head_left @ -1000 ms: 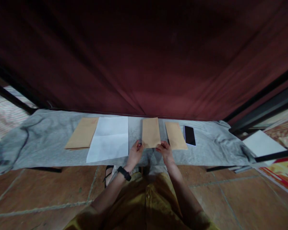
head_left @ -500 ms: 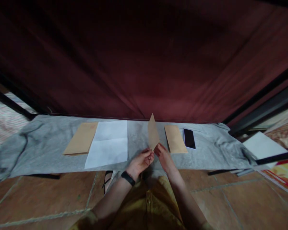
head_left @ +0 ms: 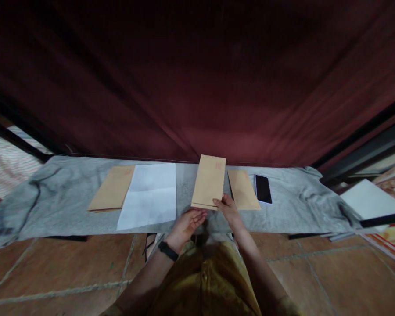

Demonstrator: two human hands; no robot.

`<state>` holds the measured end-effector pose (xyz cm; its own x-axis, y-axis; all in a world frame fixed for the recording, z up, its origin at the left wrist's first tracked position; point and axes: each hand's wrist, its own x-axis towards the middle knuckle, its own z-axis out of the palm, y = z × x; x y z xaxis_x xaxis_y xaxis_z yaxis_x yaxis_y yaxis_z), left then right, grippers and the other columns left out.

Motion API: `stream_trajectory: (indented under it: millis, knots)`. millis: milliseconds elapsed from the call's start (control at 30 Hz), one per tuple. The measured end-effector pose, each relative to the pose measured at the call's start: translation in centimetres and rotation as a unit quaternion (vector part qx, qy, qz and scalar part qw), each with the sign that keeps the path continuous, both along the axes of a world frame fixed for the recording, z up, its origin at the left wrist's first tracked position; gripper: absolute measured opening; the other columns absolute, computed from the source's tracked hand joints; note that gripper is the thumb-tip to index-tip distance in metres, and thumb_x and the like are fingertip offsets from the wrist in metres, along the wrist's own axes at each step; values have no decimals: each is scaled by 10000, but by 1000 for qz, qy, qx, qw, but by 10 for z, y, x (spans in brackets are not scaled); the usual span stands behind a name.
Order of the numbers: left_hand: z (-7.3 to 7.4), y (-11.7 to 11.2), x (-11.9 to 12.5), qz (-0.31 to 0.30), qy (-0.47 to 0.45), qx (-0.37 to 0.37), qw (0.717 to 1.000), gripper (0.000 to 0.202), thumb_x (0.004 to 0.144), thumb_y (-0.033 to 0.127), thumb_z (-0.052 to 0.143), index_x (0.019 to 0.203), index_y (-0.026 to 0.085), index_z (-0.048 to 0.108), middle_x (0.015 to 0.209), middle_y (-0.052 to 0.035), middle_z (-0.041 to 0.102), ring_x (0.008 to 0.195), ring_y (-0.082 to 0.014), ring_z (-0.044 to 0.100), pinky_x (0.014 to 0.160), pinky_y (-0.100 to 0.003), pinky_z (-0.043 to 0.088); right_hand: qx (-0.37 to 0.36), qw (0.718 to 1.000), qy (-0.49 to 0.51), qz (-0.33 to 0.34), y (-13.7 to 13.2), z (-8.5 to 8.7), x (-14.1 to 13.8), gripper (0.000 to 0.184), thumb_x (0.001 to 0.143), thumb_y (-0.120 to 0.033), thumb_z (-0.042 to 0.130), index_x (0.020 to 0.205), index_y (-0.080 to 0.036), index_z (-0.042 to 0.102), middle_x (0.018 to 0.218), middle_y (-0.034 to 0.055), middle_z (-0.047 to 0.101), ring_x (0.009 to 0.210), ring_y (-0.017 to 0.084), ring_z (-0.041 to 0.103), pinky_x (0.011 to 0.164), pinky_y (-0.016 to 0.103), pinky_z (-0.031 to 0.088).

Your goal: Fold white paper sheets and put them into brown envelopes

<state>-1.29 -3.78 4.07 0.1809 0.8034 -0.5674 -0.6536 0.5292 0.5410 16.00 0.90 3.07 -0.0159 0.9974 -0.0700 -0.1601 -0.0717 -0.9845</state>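
A brown paper envelope with small red print near its upper right corner is raised in front of me, its face toward me. My right hand pinches its lower right corner, thumb on top. Palm up, my left hand lies just below the envelope's bottom edge, fingers stretched out; whether the fingertips touch the paper I cannot tell. Left of the hands, a creased white sheet lies beside a pile of brown envelopes. On the right rests another brown envelope.
A phone with a dark screen lies right of the envelopes. Grey cloth covers the narrow bench. Behind it hangs a dark red curtain. Black metal bars stand at both sides, with a white board at far right.
The envelope, edge-on before, has turned so its printed face shows. My left hand has shifted slightly left and opened its fingers; my right hand has kept its grip at the lower corner.
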Motion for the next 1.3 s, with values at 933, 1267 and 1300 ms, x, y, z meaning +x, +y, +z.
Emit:
stream_trajectory:
  millis: [933, 1267, 1300]
  knots:
    - [-9, 13, -5, -47, 629, 135, 764, 335, 849, 266, 682, 1183, 247, 653, 1061, -105, 716, 1069, -292, 649, 966, -349, 458, 270, 778, -558, 105, -71, -46, -16, 497, 1040, -291, 383, 1507, -141, 456, 1528, 121, 500, 1442, 230, 429, 1224, 461, 310]
    - [-23, -29, -1, -91, 486, 316, 810, 338, 850, 232, 673, 1188, 216, 682, 1421, -135, 598, 1426, -298, 438, 1256, -429, 158, 254, 775, -565, 124, -72, -43, -14, 503, 1023, -213, 364, 1511, -118, 443, 1540, 116, 486, 1456, 213, 407, 1238, 437, 280]
    - [-23, -30, -2, -96, 493, 316, 805, 344, 857, 243, 667, 1199, 212, 678, 1444, -135, 582, 1441, -299, 421, 1259, -436, 146, 255, 775, -567, 118, -72, -44, -12, 503, 1026, -221, 368, 1513, -121, 441, 1541, 119, 484, 1456, 219, 408, 1234, 441, 286]
